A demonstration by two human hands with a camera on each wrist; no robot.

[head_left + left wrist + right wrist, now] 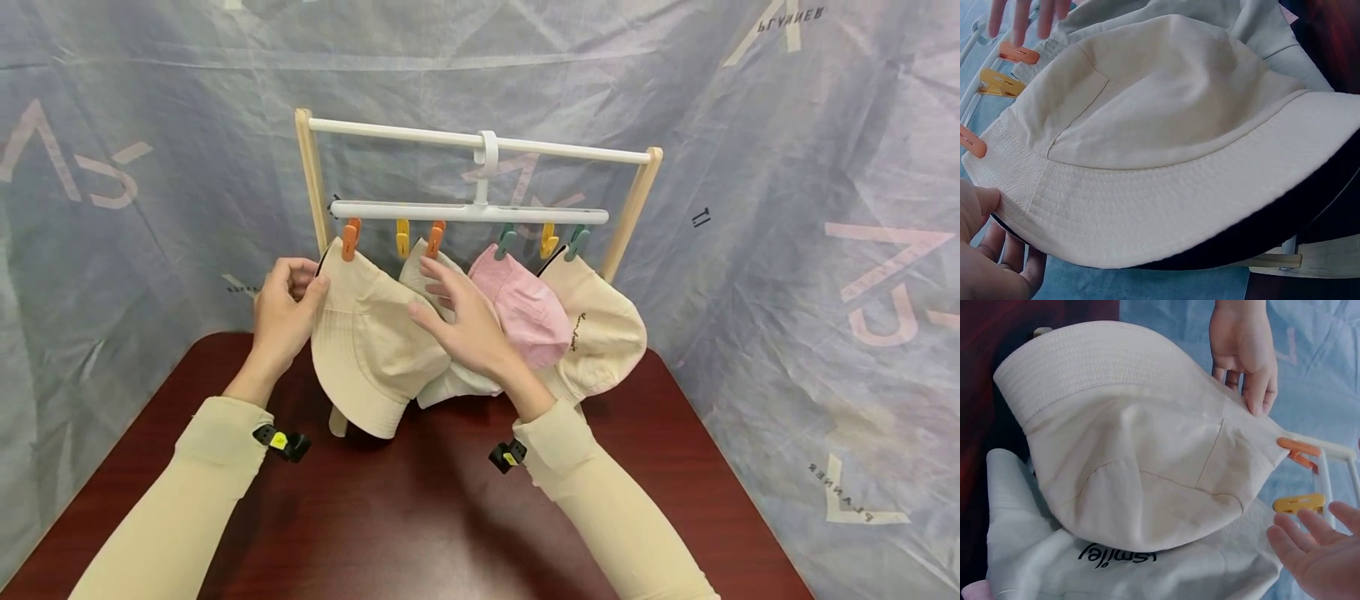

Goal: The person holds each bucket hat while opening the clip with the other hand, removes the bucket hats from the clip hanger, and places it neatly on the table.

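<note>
A cream bucket hat [375, 333] hangs by its edge from an orange clip [350, 240] at the left end of a white hanger [420, 212]. Beside that clip, my left hand [285, 304] pinches the hat's brim, thumb on the outer face and fingers behind, as the left wrist view shows. My right hand [472, 325], fingers spread and holding nothing, is over the hat's right side, near a second orange clip [435, 239]. That clip bears a pale grey-green hat [1210, 569] with dark lettering, partly hidden behind the cream one.
Further right hang a pink hat [525, 312] and another cream hat [607, 329] with dark script, on green clips. Yellow clips [402, 238] dangle between. The hanger hooks over a wood-and-white rack [633, 212] standing on a dark red table [420, 525]. Grey printed cloth [750, 167] surrounds it.
</note>
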